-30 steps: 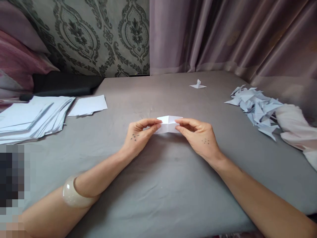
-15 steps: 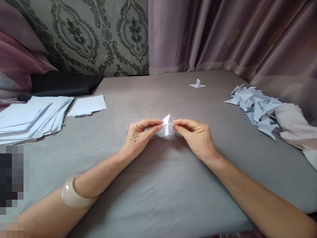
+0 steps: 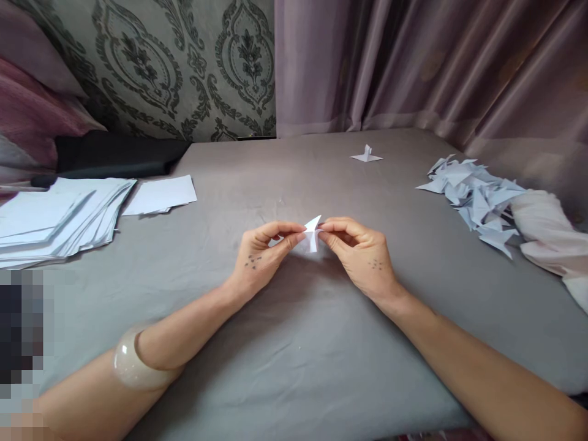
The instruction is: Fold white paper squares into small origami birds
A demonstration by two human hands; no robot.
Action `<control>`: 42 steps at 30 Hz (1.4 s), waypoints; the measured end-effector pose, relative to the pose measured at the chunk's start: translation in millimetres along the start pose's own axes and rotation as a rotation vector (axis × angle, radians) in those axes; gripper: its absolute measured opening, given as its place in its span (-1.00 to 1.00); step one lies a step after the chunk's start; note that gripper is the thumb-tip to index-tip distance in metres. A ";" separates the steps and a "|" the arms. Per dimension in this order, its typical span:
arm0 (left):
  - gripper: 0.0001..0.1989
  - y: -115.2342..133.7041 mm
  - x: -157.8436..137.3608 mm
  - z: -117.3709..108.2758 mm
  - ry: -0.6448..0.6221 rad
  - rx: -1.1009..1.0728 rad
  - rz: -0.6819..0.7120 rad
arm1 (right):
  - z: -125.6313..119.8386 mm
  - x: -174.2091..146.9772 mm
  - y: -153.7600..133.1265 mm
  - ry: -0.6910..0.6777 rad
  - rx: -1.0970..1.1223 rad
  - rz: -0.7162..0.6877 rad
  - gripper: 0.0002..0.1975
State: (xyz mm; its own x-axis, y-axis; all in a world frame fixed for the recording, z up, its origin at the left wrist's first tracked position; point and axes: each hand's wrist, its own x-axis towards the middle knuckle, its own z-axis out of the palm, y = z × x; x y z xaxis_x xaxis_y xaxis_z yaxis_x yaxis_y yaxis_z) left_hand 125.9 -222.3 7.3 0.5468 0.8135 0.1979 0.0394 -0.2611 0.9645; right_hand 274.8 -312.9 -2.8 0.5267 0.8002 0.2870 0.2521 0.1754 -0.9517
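Note:
A small piece of folded white paper (image 3: pixel 312 236) is held above the grey cloth, between my two hands. Its upper part rises to a slanted point and a crease runs down its middle. My left hand (image 3: pixel 264 251) pinches its left side between thumb and forefinger. On the other side, the thumb and fingers of my right hand (image 3: pixel 361 248) are closed on the right edge. The fingertips cover both sides of the paper. A pale bangle (image 3: pixel 142 361) circles my left forearm.
White sheets lie stacked (image 3: pixel 68 214) at the left, beside a smaller paper pile (image 3: pixel 163 195) and a black cloth (image 3: pixel 124 156). Folded paper shapes (image 3: pixel 473 193) heap up at the right against a white cloth (image 3: pixel 546 233). One folded paper figure (image 3: pixel 367 155) stands farther back.
My hands have come slightly closer together. The paper between them has narrowed, folding inward along its middle, and its top point now leans to the right.

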 end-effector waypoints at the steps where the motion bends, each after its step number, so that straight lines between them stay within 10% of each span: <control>1: -0.87 0.7 -0.5 0.5 -0.013 -0.024 -0.012 | 0.6 -0.3 -0.8 -0.005 -0.003 -0.006 -0.97; 17: -0.82 -7.2 3.3 3.3 -0.172 -0.444 -0.284 | 5.3 -3.7 -3.9 -0.092 0.044 0.032 -0.88; 42: -0.95 0.2 -3.7 1.4 -0.093 0.050 0.271 | -0.9 -8.5 -18.0 -0.073 -0.434 -0.376 -0.89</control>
State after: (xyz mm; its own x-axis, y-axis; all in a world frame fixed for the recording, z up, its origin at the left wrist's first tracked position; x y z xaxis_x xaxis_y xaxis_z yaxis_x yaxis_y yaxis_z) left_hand 125.0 -226.1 6.5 0.6171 0.6602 0.4282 -0.0788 -0.4896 0.8684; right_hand 266.5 -323.4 12.0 0.2833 0.7684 0.5739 0.7288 0.2165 -0.6496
